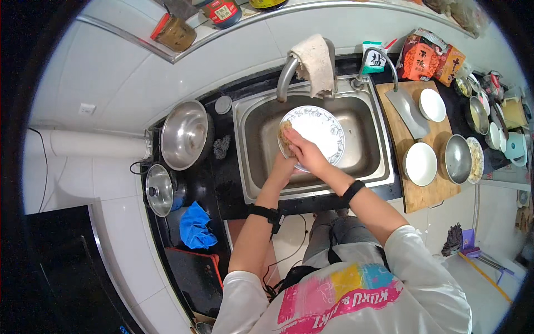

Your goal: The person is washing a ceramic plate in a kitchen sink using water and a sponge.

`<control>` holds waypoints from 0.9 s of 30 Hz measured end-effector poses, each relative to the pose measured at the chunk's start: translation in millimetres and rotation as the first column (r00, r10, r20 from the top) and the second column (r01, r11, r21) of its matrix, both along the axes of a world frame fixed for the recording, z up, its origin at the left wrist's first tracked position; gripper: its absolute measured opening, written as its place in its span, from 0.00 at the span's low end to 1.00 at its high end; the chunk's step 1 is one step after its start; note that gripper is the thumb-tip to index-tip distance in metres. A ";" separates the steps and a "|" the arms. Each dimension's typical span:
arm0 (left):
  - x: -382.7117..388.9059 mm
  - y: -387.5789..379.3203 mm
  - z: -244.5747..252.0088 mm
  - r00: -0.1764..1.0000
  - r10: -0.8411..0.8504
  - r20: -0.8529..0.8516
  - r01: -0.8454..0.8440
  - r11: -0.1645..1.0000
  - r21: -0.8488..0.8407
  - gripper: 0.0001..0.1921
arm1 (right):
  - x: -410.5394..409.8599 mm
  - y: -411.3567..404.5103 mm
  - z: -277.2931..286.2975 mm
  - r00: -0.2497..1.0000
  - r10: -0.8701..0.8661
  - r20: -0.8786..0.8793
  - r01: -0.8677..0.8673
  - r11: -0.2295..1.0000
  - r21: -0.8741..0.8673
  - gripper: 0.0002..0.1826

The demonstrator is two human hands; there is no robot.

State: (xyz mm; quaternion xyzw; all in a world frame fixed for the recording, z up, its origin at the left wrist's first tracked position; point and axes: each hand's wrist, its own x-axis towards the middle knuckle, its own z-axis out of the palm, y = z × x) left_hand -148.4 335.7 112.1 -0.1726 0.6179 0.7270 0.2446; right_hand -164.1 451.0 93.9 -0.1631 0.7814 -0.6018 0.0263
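Note:
A white plate (315, 133) with a grey patterned rim is held over the stainless steel sink (352, 163). My left hand (285, 166) grips its near left edge, with some fingers hidden under the plate. With my right hand (306, 151) I press a tan scrubbing pad (285, 130) against the plate's left rim. The pad is partly covered by my fingers. Above the sink arches a metal faucet (286, 81) with a beige cloth (313, 62) draped over it.
Right of the sink, a wooden cutting board (431, 194) bears a cleaver (406, 112), white bowls (421, 164) and a metal bowl (457, 158). On the left counter are a large steel basin (185, 133), a lidded pot (159, 190), a steel-wool scrubber (221, 147) and a blue cloth (197, 226).

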 end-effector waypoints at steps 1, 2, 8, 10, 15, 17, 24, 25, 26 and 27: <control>0.2 -2.3 1.9 1.000 0.023 -0.002 -0.022 0.999 0.035 0.25 | -5.2 -0.6 3.5 0.999 0.038 -0.022 -0.039 0.998 -0.043 0.25; 2.3 -4.7 0.0 1.000 0.027 0.001 -0.027 0.999 0.034 0.25 | -9.4 0.8 6.9 0.999 0.042 -0.020 -0.043 0.998 -0.045 0.25; 5.9 -13.5 6.2 1.000 0.028 0.008 -0.028 1.000 0.000 0.23 | -28.1 28.5 12.5 0.969 -0.118 -0.219 0.222 0.807 0.548 0.28; 4.2 -10.0 9.8 1.000 -0.023 -0.020 0.022 0.999 -0.045 0.24 | -25.8 24.2 -3.9 0.937 -0.274 -0.216 0.340 0.858 0.385 0.28; 6.7 -23.6 1.8 0.999 -0.051 -0.009 0.049 0.988 -0.145 0.25 | -5.2 -13.2 10.8 0.998 0.033 -0.057 -0.024 0.987 0.157 0.28; 9.9 -24.2 4.3 0.999 0.034 -0.032 -0.035 0.999 -0.006 0.24 | -8.9 -10.0 2.0 0.992 0.054 -0.110 -0.042 0.993 0.112 0.26; 13.3 -29.6 11.4 0.998 0.034 -0.055 -0.035 0.999 -0.029 0.25 | -21.2 28.7 8.7 0.955 0.063 -0.291 0.160 0.715 0.681 0.27; 13.5 -31.1 10.7 0.996 0.042 -0.085 -0.044 0.999 -0.028 0.25 | -15.7 31.4 6.6 0.942 0.012 -0.335 0.237 0.682 0.692 0.27; 14.5 -31.1 9.8 0.995 0.046 -0.086 -0.049 0.998 -0.028 0.25 | -10.6 31.8 4.3 0.924 -0.036 -0.381 0.312 0.646 0.697 0.27; 15.0 -27.9 12.8 0.997 0.023 -0.075 -0.029 0.996 -0.081 0.25 | -5.2 27.5 4.5 0.924 -0.036 -0.381 0.313 0.644 0.698 0.27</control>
